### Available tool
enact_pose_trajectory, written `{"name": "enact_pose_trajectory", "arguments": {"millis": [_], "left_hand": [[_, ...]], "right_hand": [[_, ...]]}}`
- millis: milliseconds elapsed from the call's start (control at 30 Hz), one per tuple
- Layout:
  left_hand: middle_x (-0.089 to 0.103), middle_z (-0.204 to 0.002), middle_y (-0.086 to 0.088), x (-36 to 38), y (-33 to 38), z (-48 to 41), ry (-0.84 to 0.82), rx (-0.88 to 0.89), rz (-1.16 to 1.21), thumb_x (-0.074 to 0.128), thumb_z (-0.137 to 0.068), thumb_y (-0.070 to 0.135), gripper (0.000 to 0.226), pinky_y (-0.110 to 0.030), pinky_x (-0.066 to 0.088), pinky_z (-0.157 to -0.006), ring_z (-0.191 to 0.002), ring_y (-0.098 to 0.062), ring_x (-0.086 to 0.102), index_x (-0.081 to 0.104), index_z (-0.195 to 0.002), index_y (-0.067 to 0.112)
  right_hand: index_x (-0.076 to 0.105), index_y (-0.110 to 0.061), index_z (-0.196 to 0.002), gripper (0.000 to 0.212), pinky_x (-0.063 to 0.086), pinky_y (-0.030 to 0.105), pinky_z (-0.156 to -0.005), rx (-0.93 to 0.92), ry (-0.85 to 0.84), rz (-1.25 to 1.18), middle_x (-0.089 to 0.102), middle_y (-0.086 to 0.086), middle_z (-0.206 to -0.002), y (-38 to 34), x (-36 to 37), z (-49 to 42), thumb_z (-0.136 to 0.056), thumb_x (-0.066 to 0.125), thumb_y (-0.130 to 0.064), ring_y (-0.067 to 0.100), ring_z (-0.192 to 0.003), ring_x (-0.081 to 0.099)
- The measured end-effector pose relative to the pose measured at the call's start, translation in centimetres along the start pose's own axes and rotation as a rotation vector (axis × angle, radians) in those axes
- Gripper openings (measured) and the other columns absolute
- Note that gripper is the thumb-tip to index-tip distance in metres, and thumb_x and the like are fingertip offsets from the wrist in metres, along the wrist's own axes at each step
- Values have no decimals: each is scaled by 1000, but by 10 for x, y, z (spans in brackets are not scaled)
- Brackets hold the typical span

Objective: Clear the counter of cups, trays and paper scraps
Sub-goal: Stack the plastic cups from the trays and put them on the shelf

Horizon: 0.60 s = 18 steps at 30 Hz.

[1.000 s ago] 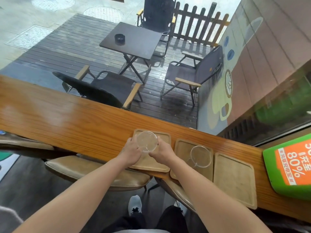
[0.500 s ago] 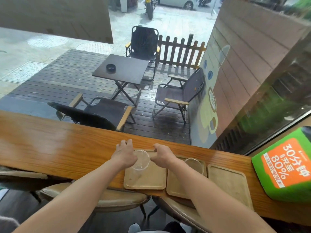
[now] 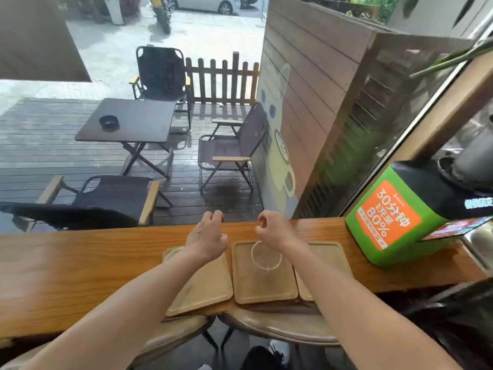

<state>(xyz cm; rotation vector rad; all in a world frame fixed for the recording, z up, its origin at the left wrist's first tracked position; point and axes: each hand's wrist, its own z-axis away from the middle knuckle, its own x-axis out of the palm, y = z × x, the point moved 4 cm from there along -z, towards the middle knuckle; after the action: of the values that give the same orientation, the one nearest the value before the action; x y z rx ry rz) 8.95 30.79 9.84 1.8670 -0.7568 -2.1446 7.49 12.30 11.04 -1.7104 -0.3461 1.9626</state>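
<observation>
Three light wooden trays lie side by side on the wooden counter (image 3: 80,265): a left tray (image 3: 205,287), a middle tray (image 3: 266,287) and a right tray (image 3: 330,255). A clear plastic cup (image 3: 266,256) stands on the middle tray. A second clear cup (image 3: 173,253) shows at the left tray's far corner, mostly hidden by my left wrist. My left hand (image 3: 206,240) hovers over the left tray's far edge, fingers loosely curled and holding nothing. My right hand (image 3: 274,231) hovers just beyond the middle cup, thumb and forefinger nearly touching, with nothing visible between them.
A green box with an orange label (image 3: 389,220) stands on the counter at the right, a dark machine (image 3: 453,188) behind it. Padded stools (image 3: 277,327) sit under the counter's near edge. A window runs along the far edge, with patio chairs and a table outside.
Both hands have let go of the clear cup they held over the left tray and moved away toward the window. The view has tilted upward.
</observation>
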Motion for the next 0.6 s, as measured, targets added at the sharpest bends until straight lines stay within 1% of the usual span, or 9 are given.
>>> {"name": "enact_pose_trajectory", "arguments": {"millis": [67, 167, 233, 267, 333, 400, 467, 533, 600], "left_hand": [[50, -118, -4, 19, 12, 0, -42, 30, 3, 55, -84, 20, 35, -35, 48, -77, -95, -22, 55, 45, -119, 19], [49, -121, -6, 49, 24, 5, -88, 52, 11, 57, -84, 20, 43, -37, 50, -82, -100, -23, 55, 44, -125, 17], [49, -122, -5, 67, 30, 8, -135, 50, 0, 57, -83, 21, 45, -38, 50, -82, -102, -24, 55, 43, -126, 18], [48, -121, -5, 75, 32, 9, -157, 46, -7, 57, -83, 22, 45, -38, 50, -82, -102, -24, 55, 42, -126, 19], [48, -118, -4, 87, 34, 11, -185, 38, -7, 57, -83, 23, 44, -39, 51, -80, -101, -25, 55, 42, -124, 19], [48, -117, -4, 98, 34, 11, -207, 26, -5, 56, -82, 23, 43, -38, 50, -78, -101, -25, 55, 42, -122, 19], [47, -117, -4, 109, 33, 12, -238, -8, -10, 56, -82, 22, 44, -36, 47, -76, -101, -25, 54, 41, -123, 18], [47, -118, -5, 120, 31, 14, -262, -64, 1, 56, -83, 21, 43, -37, 46, -76, -102, -27, 55, 39, -122, 17], [47, -120, -7, 130, 30, 15, -273, -118, 28, 56, -83, 21, 45, -41, 47, -77, -101, -30, 56, 35, -123, 17]], "right_hand": [[63, -13, -116, 29, 43, 30, -74, 100, 34, -22, 65, 6, -107, 29, -8, 7, -88, 62, -23, 19, -89, 56], [62, -15, -111, 25, 50, 35, -77, 221, 54, -49, 63, 4, -101, 68, -10, 25, -86, 63, -23, 22, -92, 59], [59, -19, -98, 14, 45, 32, -67, 281, 47, -42, 57, -2, -89, 92, -6, 36, -85, 62, -23, 22, -86, 57], [58, -20, -97, 13, 41, 31, -65, 311, 40, -38, 55, -4, -87, 103, -3, 41, -85, 61, -23, 20, -83, 55], [58, -19, -107, 21, 41, 31, -67, 365, -1, -49, 58, -1, -94, 120, 6, 48, -87, 59, -24, 20, -84, 54], [57, -16, -117, 30, 46, 33, -73, 391, -49, -70, 60, 3, -103, 131, 17, 51, -88, 57, -23, 22, -90, 56], [55, -14, -125, 38, 46, 33, -77, 398, -92, -93, 61, 6, -110, 138, 29, 53, -89, 57, -22, 24, -95, 57], [53, -12, -130, 42, 44, 32, -77, 396, -137, -93, 61, 9, -117, 145, 41, 52, -89, 57, -21, 25, -100, 57], [52, -11, -133, 45, 47, 34, -81, 391, -177, -90, 60, 11, -121, 150, 51, 49, -89, 58, -20, 27, -106, 57]]}}
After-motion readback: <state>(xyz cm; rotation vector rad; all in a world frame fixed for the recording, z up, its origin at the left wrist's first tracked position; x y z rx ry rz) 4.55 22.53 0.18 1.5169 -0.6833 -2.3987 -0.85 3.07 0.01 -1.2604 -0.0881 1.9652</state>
